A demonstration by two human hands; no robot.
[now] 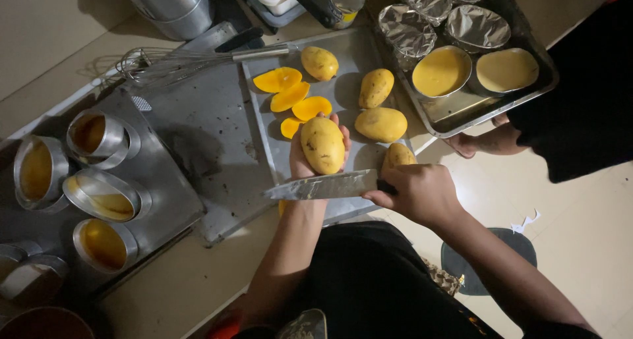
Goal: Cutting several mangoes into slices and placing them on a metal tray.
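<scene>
Dark clothing fills the bottom centre of the frame, with both forearms reaching up from it. Far left sit round metal tins (99, 194) holding yellow batter on a steel tray (198, 141), and a wire whisk (171, 62) lies above them toward the upper left. At centre, the left hand (310, 156) is cupped around a whole yellow mango (323, 144), fingers closed behind it, holding it upright over the flat baking sheet (264, 141). Orange slices (293, 98) already lie on that sheet just above it, with more whole mangoes (379, 105) to their right. Right of centre, the right hand (415, 193) is clenched on the handle of a large knife (323, 186), its blade lying flat and level just under the held fruit. The step, I'd judge, is slicing this mango; the cut calls for turning the edge clear of the cupped fingers. Upper right, another person's hand (484, 141) grips a tray (461, 108) of filled and foil-lined tins.
</scene>
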